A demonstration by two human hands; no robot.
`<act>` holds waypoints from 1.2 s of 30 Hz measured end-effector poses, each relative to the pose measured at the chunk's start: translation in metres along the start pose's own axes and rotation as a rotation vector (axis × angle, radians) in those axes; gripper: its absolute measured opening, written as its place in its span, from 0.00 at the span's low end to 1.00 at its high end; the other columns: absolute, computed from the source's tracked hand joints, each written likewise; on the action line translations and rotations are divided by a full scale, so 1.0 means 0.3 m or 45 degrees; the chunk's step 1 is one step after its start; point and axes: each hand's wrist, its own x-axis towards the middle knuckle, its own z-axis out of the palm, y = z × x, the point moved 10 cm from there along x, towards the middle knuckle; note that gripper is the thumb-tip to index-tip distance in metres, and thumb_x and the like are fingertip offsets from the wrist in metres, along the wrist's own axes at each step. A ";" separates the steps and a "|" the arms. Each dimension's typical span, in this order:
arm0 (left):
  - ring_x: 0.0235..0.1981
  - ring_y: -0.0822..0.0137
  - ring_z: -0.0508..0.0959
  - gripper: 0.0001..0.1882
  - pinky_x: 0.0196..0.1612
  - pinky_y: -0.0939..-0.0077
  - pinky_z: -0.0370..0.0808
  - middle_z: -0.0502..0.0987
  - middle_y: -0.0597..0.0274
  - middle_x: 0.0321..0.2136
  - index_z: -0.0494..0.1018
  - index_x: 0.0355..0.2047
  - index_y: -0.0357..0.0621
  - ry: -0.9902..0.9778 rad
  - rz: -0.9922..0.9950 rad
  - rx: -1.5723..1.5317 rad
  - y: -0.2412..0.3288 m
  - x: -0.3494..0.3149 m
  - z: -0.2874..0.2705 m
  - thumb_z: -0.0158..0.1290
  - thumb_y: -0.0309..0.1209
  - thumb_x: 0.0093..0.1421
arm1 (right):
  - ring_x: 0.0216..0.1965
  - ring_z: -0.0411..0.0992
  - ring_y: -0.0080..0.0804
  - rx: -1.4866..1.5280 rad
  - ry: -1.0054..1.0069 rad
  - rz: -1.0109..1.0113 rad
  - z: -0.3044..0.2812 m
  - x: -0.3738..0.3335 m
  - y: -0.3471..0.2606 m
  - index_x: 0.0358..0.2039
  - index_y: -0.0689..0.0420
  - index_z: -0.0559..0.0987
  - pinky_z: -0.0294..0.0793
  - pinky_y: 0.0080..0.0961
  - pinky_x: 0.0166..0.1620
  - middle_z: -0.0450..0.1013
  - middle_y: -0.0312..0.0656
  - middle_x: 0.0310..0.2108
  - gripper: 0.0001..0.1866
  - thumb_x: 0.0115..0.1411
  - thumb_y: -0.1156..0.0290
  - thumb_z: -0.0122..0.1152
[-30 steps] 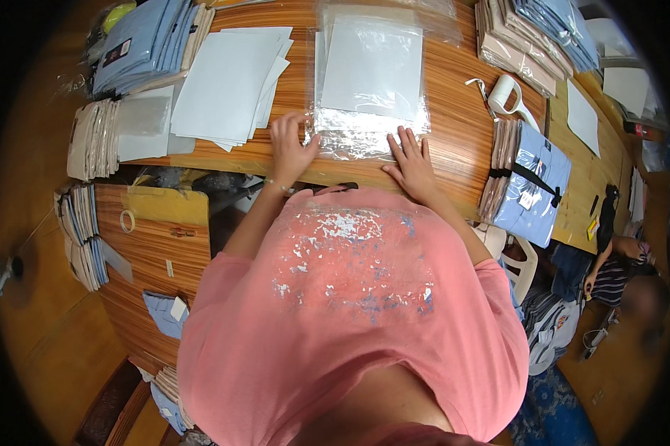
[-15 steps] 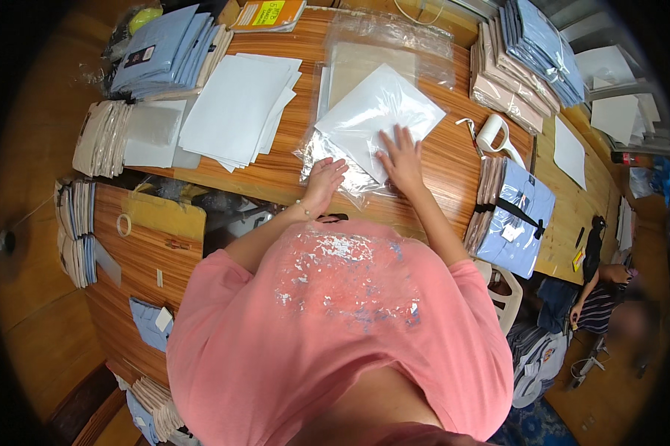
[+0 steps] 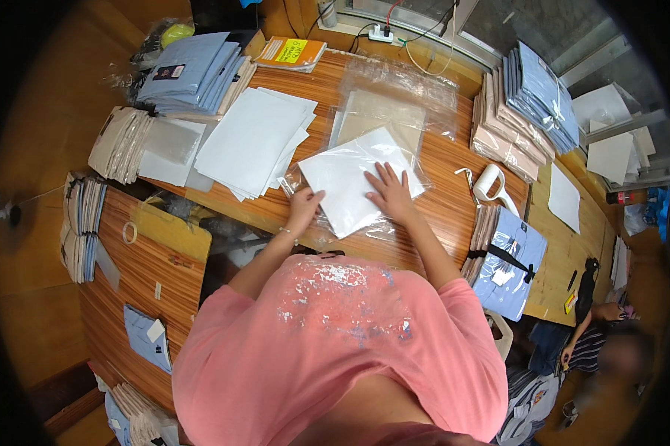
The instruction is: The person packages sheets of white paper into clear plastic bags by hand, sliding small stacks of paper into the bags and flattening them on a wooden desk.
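Observation:
A white sheet [image 3: 341, 177] lies slanted on the striped wooden table in front of me. Shiny clear plastic bags [image 3: 383, 225] lie about it, but I cannot tell how much of the sheet is inside one. At the sheet's left side my left hand [image 3: 301, 213] is closed on the edge of a bag, its fingertips partly hidden. My right hand [image 3: 391, 196] rests flat on the right part of the sheet, fingers spread. Beyond the sheet, a beige card [image 3: 379, 115] shows under clear plastic.
White sheets [image 3: 255, 137] are stacked to the left. Folded blue shirts [image 3: 190, 70] stand at the back left, more bagged shirts [image 3: 539, 93] at the back right. A white tape dispenser [image 3: 491, 182] sits near a bundled blue shirt [image 3: 510, 260]. Another person [image 3: 584, 346] is at far right.
The white sheet has turned and come nearer to me. My left hand has moved left and closed on the bag's edge. My right hand stays spread on the sheet. The view has shifted.

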 end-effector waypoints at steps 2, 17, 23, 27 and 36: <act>0.28 0.71 0.77 0.12 0.27 0.77 0.76 0.77 0.61 0.30 0.74 0.40 0.37 0.088 -0.124 -0.187 -0.009 0.004 -0.077 0.51 0.34 0.63 | 0.70 0.41 0.40 0.029 -0.107 0.031 0.033 0.076 0.107 0.64 0.39 0.61 0.34 0.60 0.66 0.47 0.40 0.69 0.30 0.64 0.46 0.44; 0.46 0.65 0.75 0.13 0.49 0.69 0.74 0.74 0.57 0.43 0.69 0.45 0.40 0.766 0.381 -0.793 0.233 -0.208 -0.939 0.47 0.36 0.67 | 0.66 0.51 0.43 0.080 0.302 0.342 -0.121 0.190 0.252 0.58 0.49 0.67 0.45 0.62 0.63 0.59 0.48 0.61 0.27 0.60 0.54 0.54; 0.51 0.57 0.73 0.13 0.52 0.62 0.73 0.70 0.56 0.47 0.64 0.47 0.40 0.586 0.077 -0.846 0.040 -0.060 -0.762 0.47 0.33 0.66 | 0.66 0.51 0.43 0.225 0.093 0.301 -0.080 0.190 0.185 0.60 0.50 0.64 0.45 0.64 0.62 0.56 0.50 0.63 0.30 0.59 0.54 0.56; 0.52 0.54 0.72 0.11 0.53 0.60 0.73 0.69 0.55 0.47 0.63 0.47 0.42 0.496 -0.009 -0.872 0.018 0.023 -0.659 0.46 0.31 0.66 | 0.67 0.49 0.46 0.029 -0.106 0.284 0.004 0.186 0.164 0.61 0.50 0.63 0.45 0.64 0.62 0.52 0.52 0.65 0.29 0.60 0.57 0.54; 0.67 0.41 0.47 0.34 0.63 0.35 0.42 0.44 0.40 0.66 0.55 0.63 0.39 0.309 0.491 1.351 0.329 0.043 -0.322 0.45 0.48 0.64 | 0.64 0.54 0.44 0.049 0.009 0.286 -0.032 0.207 0.147 0.59 0.52 0.66 0.48 0.58 0.63 0.57 0.48 0.63 0.27 0.59 0.63 0.56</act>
